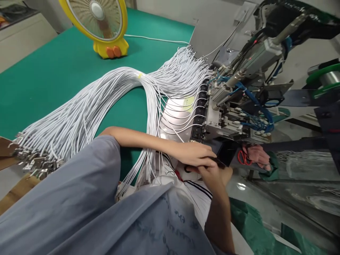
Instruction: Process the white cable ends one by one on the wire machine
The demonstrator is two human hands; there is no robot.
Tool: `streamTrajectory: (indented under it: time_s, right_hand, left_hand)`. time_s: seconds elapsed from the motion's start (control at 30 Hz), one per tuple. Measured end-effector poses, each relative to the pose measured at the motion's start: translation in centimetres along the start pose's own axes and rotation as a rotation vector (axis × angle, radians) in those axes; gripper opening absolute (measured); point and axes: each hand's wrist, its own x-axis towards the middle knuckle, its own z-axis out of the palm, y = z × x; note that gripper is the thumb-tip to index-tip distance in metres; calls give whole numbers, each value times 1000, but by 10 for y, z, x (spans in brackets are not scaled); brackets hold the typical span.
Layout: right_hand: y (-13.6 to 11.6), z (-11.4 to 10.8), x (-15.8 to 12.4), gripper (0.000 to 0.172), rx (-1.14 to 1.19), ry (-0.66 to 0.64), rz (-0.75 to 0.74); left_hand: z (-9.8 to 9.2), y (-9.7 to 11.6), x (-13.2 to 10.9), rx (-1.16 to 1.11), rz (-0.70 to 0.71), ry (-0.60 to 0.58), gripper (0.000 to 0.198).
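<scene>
My left hand (195,154) reaches across from the left, palm down, its fingers together and bent at the front corner of the machine. Against it, just below, is my right hand (212,175) with curled fingers. The two hands touch, and whatever lies between their fingertips is hidden. Under my left forearm runs a bundle of white cables (151,117). Several single white cables lead over a metal plate (170,124) into a row of black holders (200,109) on the machine (220,106). Beside my hands is a dark box (227,152).
A yellow fan (114,47) stands on the green table (39,85). The larger cable bundle (92,92) spreads to the left, its metal connectors (39,161) at the table's edge. A pink cloth (257,157) and red-handled tool (243,157) lie right of the box. A wire spool (326,78) is far right.
</scene>
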Motion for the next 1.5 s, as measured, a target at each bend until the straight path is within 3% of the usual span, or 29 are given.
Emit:
streamTrajectory:
  time_s: [0.1, 0.2, 0.27, 0.33, 0.43, 0.57, 0.73, 0.83, 1.03, 1.13, 1.27, 1.37, 1.5]
  right_hand:
    - [-4, -33, -4, 10, 181, 39, 167]
    - [-7, -37, -6, 15, 436, 349, 146]
    - [-8, -29, -4, 17, 531, 467, 90]
    - [-9, -19, -1, 14, 535, 504, 36]
    - [-10, -11, 1, 10, 430, 542, -58]
    - [-16, -15, -1, 10, 346, 500, -87]
    - [-28, -35, -2, 10, 124, 414, -112]
    - [-27, -37, -1, 12, 108, 378, -99]
    - [-15, -7, -1, 18, 245, 564, -81]
    - [-19, -9, 0, 17, 13, 622, -141]
    - [-22, -28, 5, 21, -232, 423, -142]
    - [-16, -29, 9, 23, -129, 399, -118]
    - [-4, -8, 14, 23, 98, 577, -81]
  left_hand:
    - [-7, 0, 1, -170, -71, 29, 39]
    - [-13, 5, 2, -355, -122, 119, 29]
    - [-14, 9, 3, -426, -102, 107, 23]
    - [-13, 11, 2, -501, -117, 98, 24]
    - [-8, 13, 1, -574, -116, 195, 26]
    - [-5, 12, 1, -612, -116, 241, 30]
    - [-11, 10, 1, -410, -12, 250, 23]
    - [-12, 10, 1, -304, 15, 262, 20]
    - [-4, 5, 0, -188, 50, 301, 20]
    - [-8, -1, -1, 142, 128, 262, 24]
    - [-18, -6, -1, 630, 176, 92, 31]
    - [-14, -9, 0, 587, 156, 109, 29]
    - [0, -13, 2, 244, 62, 278, 25]
